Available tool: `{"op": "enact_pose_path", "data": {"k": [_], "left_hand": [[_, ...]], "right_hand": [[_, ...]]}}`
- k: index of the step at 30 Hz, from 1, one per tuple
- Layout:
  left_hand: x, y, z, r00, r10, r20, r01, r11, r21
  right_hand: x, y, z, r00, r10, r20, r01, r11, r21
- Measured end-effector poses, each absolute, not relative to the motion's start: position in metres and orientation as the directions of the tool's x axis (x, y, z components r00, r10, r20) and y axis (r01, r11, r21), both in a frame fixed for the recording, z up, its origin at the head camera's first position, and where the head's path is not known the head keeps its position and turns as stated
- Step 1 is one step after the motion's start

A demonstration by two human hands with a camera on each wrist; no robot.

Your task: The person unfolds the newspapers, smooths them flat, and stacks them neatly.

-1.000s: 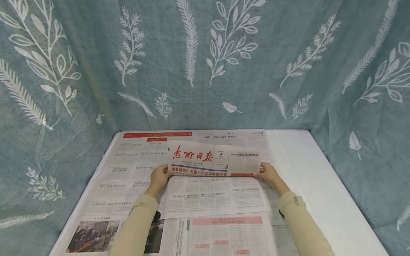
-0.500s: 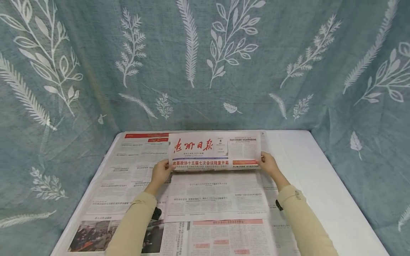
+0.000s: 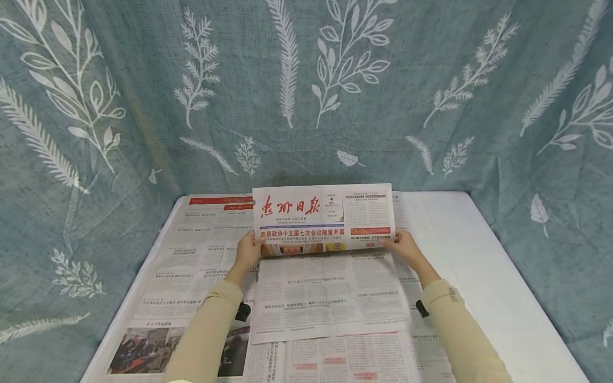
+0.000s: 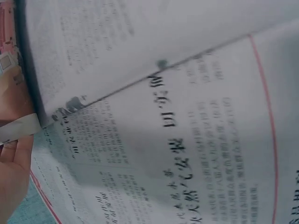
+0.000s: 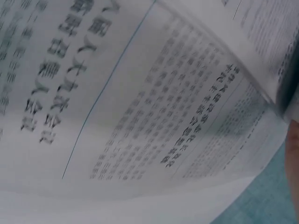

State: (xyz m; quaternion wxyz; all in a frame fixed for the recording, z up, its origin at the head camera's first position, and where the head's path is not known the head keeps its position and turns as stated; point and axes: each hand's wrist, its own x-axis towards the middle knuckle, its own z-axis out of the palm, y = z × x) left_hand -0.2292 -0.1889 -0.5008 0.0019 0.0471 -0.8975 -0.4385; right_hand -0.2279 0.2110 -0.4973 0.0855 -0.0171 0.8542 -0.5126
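Observation:
A newspaper with a red masthead is bent over on itself, its front page facing up. Along its near side runs a rounded fold. My left hand pinches the left end of this fold, thumb on top. At the right end, my right hand grips the fold in the same way. The paper's lower part stretches from beneath the fold toward me. In the left wrist view, part of my left hand shows by the paper's edge. Only a blurred bit of my right hand appears in the right wrist view.
Spread newspaper sheets lie under the held newspaper on a white table. The white surface shows along the right side. A blue-green curtain with white leaf prints hangs behind the table and at both sides.
The masthead has moved toward the curtain, and more of the front page shows, including a picture by the fold. Both hands keep their hold, lying slightly farther from me than a second ago.

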Motion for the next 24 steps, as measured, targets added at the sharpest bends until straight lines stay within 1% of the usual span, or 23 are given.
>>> {"op": "enact_pose_path", "data": {"k": [4,6,8,10,16,18,21,23,24], "left_hand": [[-0.229,-0.19,-0.496,-0.992,-0.118,-0.048,-0.11,0.606,0.787],[-0.229,-0.189,-0.493,-0.99,-0.133,-0.035,-0.11,0.608,0.786],[-0.229,-0.187,-0.492,-0.989,-0.149,-0.011,-0.101,0.613,0.784],[-0.229,-0.185,-0.49,-0.986,-0.166,0.008,-0.097,0.616,0.782],[-0.227,-0.174,-0.485,-0.984,-0.174,-0.023,-0.122,0.583,0.803],[-0.224,-0.17,-0.484,-0.981,-0.193,0.012,-0.106,0.589,0.801],[-0.22,-0.165,-0.486,-0.964,-0.23,0.135,-0.048,0.648,0.76],[-0.217,-0.162,-0.487,-0.953,-0.183,0.241,0.037,0.719,0.694],[-0.216,-0.161,-0.488,-0.951,-0.124,0.283,0.092,0.76,0.643]], "right_hand": [[-0.229,0.212,-0.503,-0.978,-0.183,-0.101,-0.007,0.514,-0.858],[-0.229,0.211,-0.506,-0.983,-0.168,-0.074,-0.032,0.555,-0.831],[-0.229,0.209,-0.507,-0.99,-0.131,-0.054,-0.036,0.6,-0.799],[-0.228,0.205,-0.506,-0.996,-0.076,-0.046,-0.013,0.637,-0.771],[-0.227,0.197,-0.502,-0.993,0.117,-0.025,0.095,0.648,-0.756],[-0.226,0.195,-0.501,-0.985,0.173,-0.004,0.115,0.637,-0.763],[-0.225,0.192,-0.499,-0.971,0.237,0.021,0.135,0.622,-0.771],[-0.225,0.19,-0.499,-0.962,0.271,0.034,0.145,0.611,-0.778],[-0.225,0.189,-0.499,-0.957,0.288,0.04,0.15,0.606,-0.781]]}}
